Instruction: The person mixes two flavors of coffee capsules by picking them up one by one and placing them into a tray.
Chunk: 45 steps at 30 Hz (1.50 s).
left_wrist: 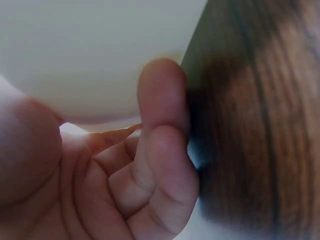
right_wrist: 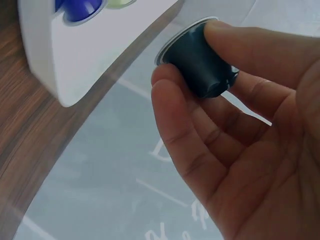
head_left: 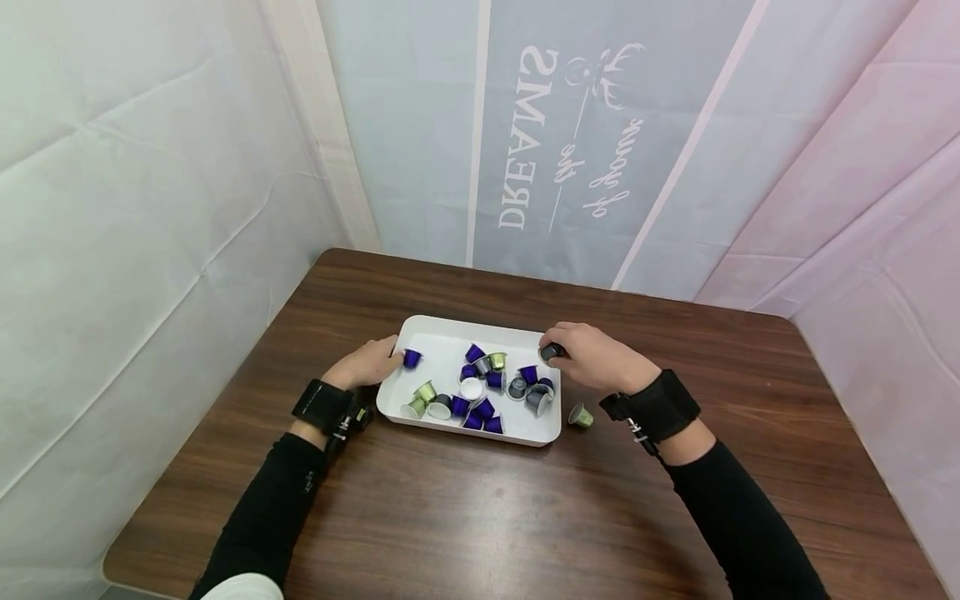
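Observation:
My right hand [head_left: 600, 357] pinches a dark coffee capsule [right_wrist: 197, 57] between thumb and fingers, above the right end of a white tray [head_left: 450, 327]. The capsule's silvery rim faces up and left in the right wrist view. At the tray's left end, my left hand [head_left: 369, 363] grips the wall, its curled fingertips [left_wrist: 162, 95] against the outside close to the tabletop. Inside the tray lie several purple capsules [head_left: 484, 407], along with green capsules [head_left: 425, 391] and grey capsules [head_left: 537, 401]. One purple capsule [head_left: 412, 358] sits beside the left hand.
A loose green capsule [head_left: 581, 416] lies on the brown wooden table [head_left: 480, 508], just right of the tray. Behind the table hangs a grey-blue cloth [head_left: 420, 150] with white lettering. Pale cloth walls [head_left: 150, 208] stand at both sides.

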Available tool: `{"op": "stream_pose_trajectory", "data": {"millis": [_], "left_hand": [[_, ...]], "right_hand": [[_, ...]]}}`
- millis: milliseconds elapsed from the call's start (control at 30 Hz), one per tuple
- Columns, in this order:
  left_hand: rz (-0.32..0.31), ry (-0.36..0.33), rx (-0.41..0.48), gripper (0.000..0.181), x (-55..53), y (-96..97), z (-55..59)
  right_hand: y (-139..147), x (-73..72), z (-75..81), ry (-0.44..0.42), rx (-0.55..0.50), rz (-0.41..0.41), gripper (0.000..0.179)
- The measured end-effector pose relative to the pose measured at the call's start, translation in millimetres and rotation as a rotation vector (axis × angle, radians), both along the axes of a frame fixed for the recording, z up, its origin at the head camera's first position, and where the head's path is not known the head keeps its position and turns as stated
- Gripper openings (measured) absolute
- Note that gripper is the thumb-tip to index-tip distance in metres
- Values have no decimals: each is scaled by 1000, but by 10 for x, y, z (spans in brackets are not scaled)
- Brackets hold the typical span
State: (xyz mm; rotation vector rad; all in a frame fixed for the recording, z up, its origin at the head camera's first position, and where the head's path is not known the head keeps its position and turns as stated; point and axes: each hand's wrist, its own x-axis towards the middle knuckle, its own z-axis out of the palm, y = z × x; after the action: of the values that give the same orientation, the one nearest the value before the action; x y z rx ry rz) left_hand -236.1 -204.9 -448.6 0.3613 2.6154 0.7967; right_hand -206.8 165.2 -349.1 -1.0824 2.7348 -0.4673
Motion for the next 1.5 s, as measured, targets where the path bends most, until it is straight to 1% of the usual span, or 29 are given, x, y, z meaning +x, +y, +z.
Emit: {"op": "stream_pose_trajectory", "data": {"millis": [200, 333, 400, 467, 533, 600, 700, 767, 900, 1000, 1133, 1233, 1367, 1500], "left_hand": [[2, 16, -15, 46, -21, -5, -21], [0, 24, -24, 43, -29, 0, -8], [0, 24, -17, 41, -21, 0, 8], [-19, 36, -4, 39, -12, -1, 25], [-43, 65, 8, 38, -2, -3, 36], [-55, 73, 14, 39, 4, -6, 42], [-43, 66, -2, 40, 1, -10, 33], [-24, 46, -11, 39, -8, -9, 31], [-21, 49, -20, 37, -24, -9, 15], [-19, 42, -20, 41, -24, -7, 0], [-26, 34, -11, 46, -25, 4, -11], [-27, 32, -11, 47, -25, 8, -18], [-22, 32, -12, 47, -21, 7, -26], [-14, 35, -12, 43, -18, -3, -30]], "right_hand": [[-244, -23, 36, -15, 9, -6, 24], [-410, -60, 33, -12, 30, 6, 24], [-482, -84, 10, -12, 31, 27, 23], [-547, -102, -15, -21, 28, 46, 23], [-605, -111, -38, -33, 21, 58, 23], [-664, -121, -65, -39, 20, 66, 22], [-750, -137, -101, -26, 11, 80, 19], [-806, -155, -129, -20, 3, 89, 18], [-916, -189, -199, -32, -14, 83, 18], [-992, -213, -280, -43, -11, 84, 17], [-1044, -235, -379, -28, 8, 97, 17], [-1057, -240, -411, -22, 12, 93, 19], [-1051, -245, -399, -20, -2, 86, 25], [-1009, -242, -340, -37, -14, 78, 30]]}}
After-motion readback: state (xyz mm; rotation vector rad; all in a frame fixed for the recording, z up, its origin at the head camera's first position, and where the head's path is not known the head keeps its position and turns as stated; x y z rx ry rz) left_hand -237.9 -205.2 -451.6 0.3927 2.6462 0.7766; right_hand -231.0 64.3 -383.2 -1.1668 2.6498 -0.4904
